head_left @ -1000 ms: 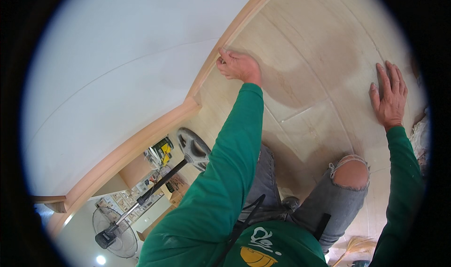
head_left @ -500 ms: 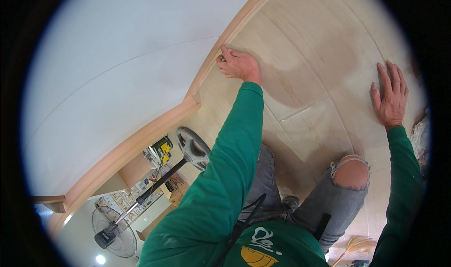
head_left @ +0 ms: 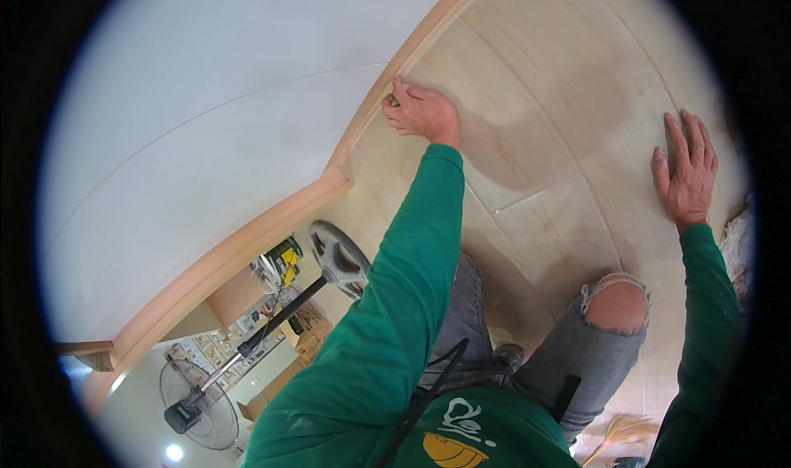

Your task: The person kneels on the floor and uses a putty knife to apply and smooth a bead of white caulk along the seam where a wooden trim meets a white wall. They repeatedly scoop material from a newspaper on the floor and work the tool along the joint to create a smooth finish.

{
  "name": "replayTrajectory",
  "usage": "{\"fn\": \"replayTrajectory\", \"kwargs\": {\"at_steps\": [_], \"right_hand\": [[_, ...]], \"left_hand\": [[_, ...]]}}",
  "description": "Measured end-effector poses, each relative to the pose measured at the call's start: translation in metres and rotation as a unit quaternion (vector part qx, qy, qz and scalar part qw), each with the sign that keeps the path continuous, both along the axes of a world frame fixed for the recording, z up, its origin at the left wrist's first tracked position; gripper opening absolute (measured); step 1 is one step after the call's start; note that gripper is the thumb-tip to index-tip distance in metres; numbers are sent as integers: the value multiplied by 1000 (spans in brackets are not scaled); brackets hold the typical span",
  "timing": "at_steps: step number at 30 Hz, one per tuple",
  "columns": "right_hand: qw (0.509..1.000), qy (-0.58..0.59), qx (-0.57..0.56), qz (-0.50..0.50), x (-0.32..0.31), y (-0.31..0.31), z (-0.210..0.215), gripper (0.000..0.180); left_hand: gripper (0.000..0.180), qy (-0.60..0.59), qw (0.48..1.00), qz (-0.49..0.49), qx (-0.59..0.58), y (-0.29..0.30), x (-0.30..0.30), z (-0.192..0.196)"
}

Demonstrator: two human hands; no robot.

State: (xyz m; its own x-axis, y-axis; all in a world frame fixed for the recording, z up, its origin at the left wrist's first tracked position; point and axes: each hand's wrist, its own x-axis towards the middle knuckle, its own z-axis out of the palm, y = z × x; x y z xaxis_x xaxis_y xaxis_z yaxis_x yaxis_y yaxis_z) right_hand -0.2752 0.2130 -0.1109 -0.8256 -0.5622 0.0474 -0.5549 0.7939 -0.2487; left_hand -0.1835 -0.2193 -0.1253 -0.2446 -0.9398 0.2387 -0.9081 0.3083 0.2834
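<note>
Curled fingers of my left hand [head_left: 423, 114] press against the pale wooden trim [head_left: 368, 115] that runs along the bottom of the white wall panel [head_left: 222, 72]. Whatever those fingers may hold is hidden or too small to name. Over to the right, my right hand [head_left: 689, 175] lies flat on the beige plank-patterned floor [head_left: 527, 81], its fingers stretched out and nothing in them. Both forearms are in green sleeves, and I am low down with a bent knee [head_left: 616, 307] showing through torn grey jeans.
A standing fan [head_left: 200, 404] with a dark round base [head_left: 339, 259] is at the lower left, beyond the trim's corner. Behind it are cardboard boxes [head_left: 311, 336] and a black-and-yellow container [head_left: 287, 260]. A straw broom [head_left: 620, 432] lies at the lower right; whitish crumpled material [head_left: 736, 241] sits near my right forearm.
My left hand has shifted very slightly up and to the right along the trim, still curled. The right hand stays flat on the floor.
</note>
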Motion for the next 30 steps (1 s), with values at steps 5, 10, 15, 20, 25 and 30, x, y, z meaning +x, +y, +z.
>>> {"fn": "replayTrajectory", "kwargs": {"at_steps": [5,10,15,20,25,30], "right_hand": [[1000,3,-3,1,0,-2,2,59],[1000,1,3,3,0,0,1,60],[1000,3,-1,5,0,-1,1,59],[1000,2,-14,3,-1,-2,2,59],[1000,2,1,3,0,-2,4,58],[1000,7,1,5,0,-1,2,59]], "left_hand": [[38,130,991,-1,-7,-15,10,-16],[40,40,998,7,-49,-10,7,-17],[40,-3,999,13,-40,-10,3,-15],[38,0,999,16,-31,-7,0,-13],[38,47,998,-10,-43,-13,8,-18],[38,32,999,7,-26,-8,4,-12]]}}
